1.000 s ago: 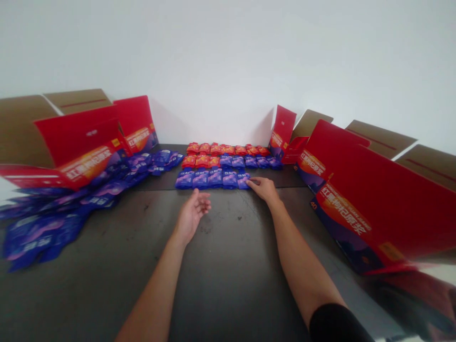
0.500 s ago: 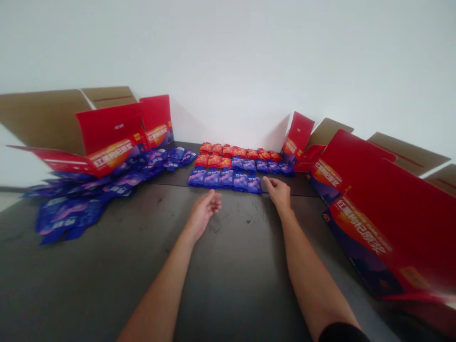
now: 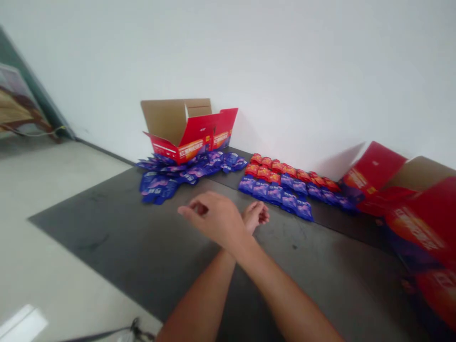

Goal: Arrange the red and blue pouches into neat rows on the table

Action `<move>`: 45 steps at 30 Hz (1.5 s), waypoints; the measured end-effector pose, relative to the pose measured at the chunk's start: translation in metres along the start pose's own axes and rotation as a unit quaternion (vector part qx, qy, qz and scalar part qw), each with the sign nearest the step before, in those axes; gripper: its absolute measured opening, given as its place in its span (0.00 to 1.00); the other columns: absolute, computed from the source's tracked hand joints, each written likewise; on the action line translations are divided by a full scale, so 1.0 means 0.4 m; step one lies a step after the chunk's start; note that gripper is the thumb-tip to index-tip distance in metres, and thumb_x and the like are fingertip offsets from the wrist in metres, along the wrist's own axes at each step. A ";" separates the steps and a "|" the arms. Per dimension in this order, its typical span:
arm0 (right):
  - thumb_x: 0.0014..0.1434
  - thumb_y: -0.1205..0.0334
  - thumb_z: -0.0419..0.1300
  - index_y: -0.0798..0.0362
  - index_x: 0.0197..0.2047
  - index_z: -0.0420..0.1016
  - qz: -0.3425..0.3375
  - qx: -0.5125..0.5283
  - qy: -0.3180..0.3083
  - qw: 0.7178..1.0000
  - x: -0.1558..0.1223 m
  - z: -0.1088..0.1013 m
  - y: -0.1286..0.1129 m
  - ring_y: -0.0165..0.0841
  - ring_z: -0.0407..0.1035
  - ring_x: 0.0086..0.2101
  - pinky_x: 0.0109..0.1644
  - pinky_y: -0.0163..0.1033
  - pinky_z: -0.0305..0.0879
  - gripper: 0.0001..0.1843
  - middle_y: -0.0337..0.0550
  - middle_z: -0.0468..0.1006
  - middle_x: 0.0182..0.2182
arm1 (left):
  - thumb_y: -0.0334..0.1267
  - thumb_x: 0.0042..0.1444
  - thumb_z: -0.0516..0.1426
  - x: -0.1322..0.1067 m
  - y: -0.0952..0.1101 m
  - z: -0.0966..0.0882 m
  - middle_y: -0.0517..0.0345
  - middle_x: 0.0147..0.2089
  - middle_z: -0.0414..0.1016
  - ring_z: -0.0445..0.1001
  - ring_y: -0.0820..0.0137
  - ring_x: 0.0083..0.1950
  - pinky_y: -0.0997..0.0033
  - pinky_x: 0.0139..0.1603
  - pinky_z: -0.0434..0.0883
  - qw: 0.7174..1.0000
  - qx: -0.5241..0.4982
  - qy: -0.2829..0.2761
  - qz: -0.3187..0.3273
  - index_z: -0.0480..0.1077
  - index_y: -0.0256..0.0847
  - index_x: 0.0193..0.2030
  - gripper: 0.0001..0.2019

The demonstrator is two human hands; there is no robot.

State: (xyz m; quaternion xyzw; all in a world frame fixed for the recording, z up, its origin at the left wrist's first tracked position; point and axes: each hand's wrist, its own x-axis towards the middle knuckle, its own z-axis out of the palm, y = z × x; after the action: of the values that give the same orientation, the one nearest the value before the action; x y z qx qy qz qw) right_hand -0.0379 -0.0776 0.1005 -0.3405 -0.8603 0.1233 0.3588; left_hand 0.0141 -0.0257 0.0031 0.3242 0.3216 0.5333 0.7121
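Fingers loosely bent and free, our right hand crosses over our left arm, to the left of the sachet rows. Our left hand, fingers half-curled and gripping nothing visible, is just in front of the rows. In them, blue sachets lie foremost and red sachets rearmost on the bench. Left of the rows, a blue pile spreads before an open box; more boxes flank the rows' right end.
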 end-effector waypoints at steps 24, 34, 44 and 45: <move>0.65 0.36 0.55 0.53 0.61 0.73 -0.091 -0.127 -0.212 0.965 0.243 0.428 0.013 0.42 0.66 0.59 0.60 0.48 0.60 0.33 0.52 0.74 0.60 | 0.55 0.50 0.65 0.018 0.012 -0.029 0.62 0.25 0.66 0.65 0.76 0.23 0.72 0.26 0.57 0.986 -0.149 -0.063 -0.037 0.70 0.38 0.32 0.20; 0.64 0.38 0.58 0.49 0.49 0.79 -0.205 -0.178 -0.179 0.946 0.239 0.427 0.014 0.43 0.62 0.59 0.60 0.48 0.57 0.25 0.47 0.78 0.55 | 0.52 0.48 0.68 0.018 0.007 -0.036 0.62 0.26 0.66 0.65 0.77 0.24 0.73 0.27 0.58 0.978 -0.182 -0.083 -0.052 0.72 0.36 0.34 0.20; 0.66 0.37 0.53 0.44 0.57 0.74 -0.249 -0.176 -0.236 0.923 0.224 0.446 0.014 0.41 0.66 0.59 0.60 0.51 0.55 0.26 0.44 0.74 0.60 | 0.51 0.49 0.68 0.022 0.004 -0.044 0.62 0.28 0.67 0.66 0.78 0.24 0.74 0.27 0.60 0.978 -0.182 -0.088 -0.056 0.72 0.35 0.35 0.20; 0.66 0.37 0.54 0.45 0.56 0.75 -0.257 -0.178 -0.237 0.920 0.222 0.440 0.010 0.41 0.67 0.58 0.59 0.50 0.56 0.26 0.44 0.76 0.59 | 0.51 0.49 0.68 0.023 0.002 -0.045 0.62 0.28 0.67 0.66 0.78 0.24 0.74 0.26 0.59 0.979 -0.176 -0.090 -0.057 0.72 0.35 0.36 0.20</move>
State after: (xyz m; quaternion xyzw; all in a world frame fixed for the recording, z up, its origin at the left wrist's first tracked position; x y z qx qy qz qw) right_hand -0.2048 -0.0092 0.0208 -0.1268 -0.9858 -0.0514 0.0970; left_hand 0.0013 -0.0146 -0.0076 0.2218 0.1752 0.5083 0.8135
